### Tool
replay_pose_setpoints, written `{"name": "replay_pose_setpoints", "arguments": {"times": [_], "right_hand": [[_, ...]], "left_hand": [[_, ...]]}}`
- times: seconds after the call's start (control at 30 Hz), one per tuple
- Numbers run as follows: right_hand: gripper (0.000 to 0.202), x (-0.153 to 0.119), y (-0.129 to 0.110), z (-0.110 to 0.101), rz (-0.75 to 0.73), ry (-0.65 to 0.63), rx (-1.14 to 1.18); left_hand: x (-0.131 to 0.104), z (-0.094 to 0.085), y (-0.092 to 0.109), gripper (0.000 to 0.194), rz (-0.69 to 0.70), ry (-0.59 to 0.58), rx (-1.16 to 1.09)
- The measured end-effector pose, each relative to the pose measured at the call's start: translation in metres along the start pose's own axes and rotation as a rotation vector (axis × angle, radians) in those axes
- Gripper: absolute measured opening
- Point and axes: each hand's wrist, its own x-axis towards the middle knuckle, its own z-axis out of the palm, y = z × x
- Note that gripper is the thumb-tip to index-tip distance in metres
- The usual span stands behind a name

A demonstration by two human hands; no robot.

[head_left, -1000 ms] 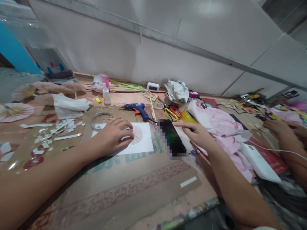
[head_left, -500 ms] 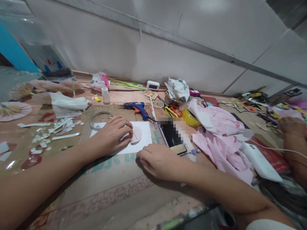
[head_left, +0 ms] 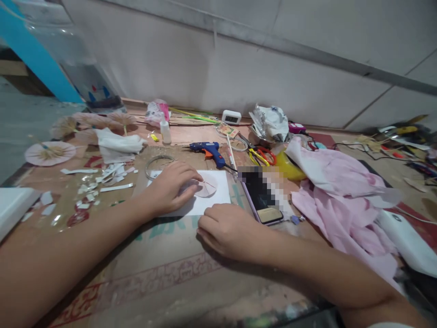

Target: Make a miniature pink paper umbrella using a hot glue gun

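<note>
A small round pleated pink disc (head_left: 206, 186) lies on a white sheet of paper (head_left: 221, 193). My left hand (head_left: 175, 187) rests over the sheet at the disc's left edge, its fingers spread a little and nothing visible in them. Below the sheet's lower right corner, my right hand (head_left: 228, 230) lies on the table covering with curled fingers; whatever may be under them is hidden. A blue glue gun (head_left: 208, 152) lies behind the sheet. To the right of it is a phone (head_left: 261, 196) with a purple edge.
White paper scraps (head_left: 116, 173) and pleated paper fans (head_left: 50, 154) lie on the left. Pink cloth (head_left: 331, 168) and a white power bank (head_left: 408, 239) are on the right. Scissors (head_left: 266, 156), a glue bottle (head_left: 165, 131) and a white timer (head_left: 231, 117) stand or lie farther back.
The view has swung left, so the table's things appear farther right. My left hand has lifted off the disc somewhat, uncovering more of it. The other person's hand has left the view.
</note>
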Motion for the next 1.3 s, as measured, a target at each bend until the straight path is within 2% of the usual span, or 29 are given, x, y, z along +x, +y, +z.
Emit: {"name": "replay_pose_setpoints", "arguments": {"times": [0.1, 0.2, 0.27, 0.37, 0.53, 0.7, 0.87, 0.97, 1.13, 1.3], "right_hand": [[0.026, 0.000, 0.010, -0.010, 0.066, 0.043, -0.014], [0.020, 0.001, 0.024, -0.017, 0.252, 0.085, -0.033], [0.023, 0.001, 0.030, -0.015, 0.309, 0.050, -0.069], [0.025, 0.001, 0.029, -0.004, 0.273, -0.018, -0.085], [0.026, 0.002, 0.024, 0.005, 0.230, -0.009, -0.125], [0.022, 0.003, 0.024, 0.005, 0.187, 0.000, -0.190], [0.020, 0.002, 0.022, 0.008, 0.158, -0.005, -0.253], [0.018, 0.001, 0.022, 0.010, 0.143, -0.007, -0.269], [0.014, 0.001, 0.020, 0.009, 0.136, -0.042, -0.278], [0.012, 0.003, 0.019, 0.008, 0.131, -0.058, -0.288]], "left_hand": [[0.000, 0.000, -0.001, 0.020, -0.017, 0.009, -0.012], [0.000, 0.000, 0.000, 0.018, -0.038, 0.004, -0.010], [0.001, 0.000, 0.001, 0.018, -0.049, -0.017, -0.007], [0.002, -0.001, 0.001, 0.017, -0.045, -0.034, -0.001], [0.001, 0.000, -0.001, 0.016, -0.058, -0.004, 0.007], [-0.002, 0.002, -0.007, 0.024, -0.263, 0.168, 0.016], [-0.001, -0.005, -0.010, 0.025, -0.455, 0.361, -0.059], [0.000, -0.011, -0.007, 0.031, -0.535, 0.392, -0.123], [0.000, -0.011, -0.004, 0.030, -0.532, 0.332, -0.170], [-0.003, -0.005, -0.009, 0.036, -0.374, 0.314, -0.112]]}}
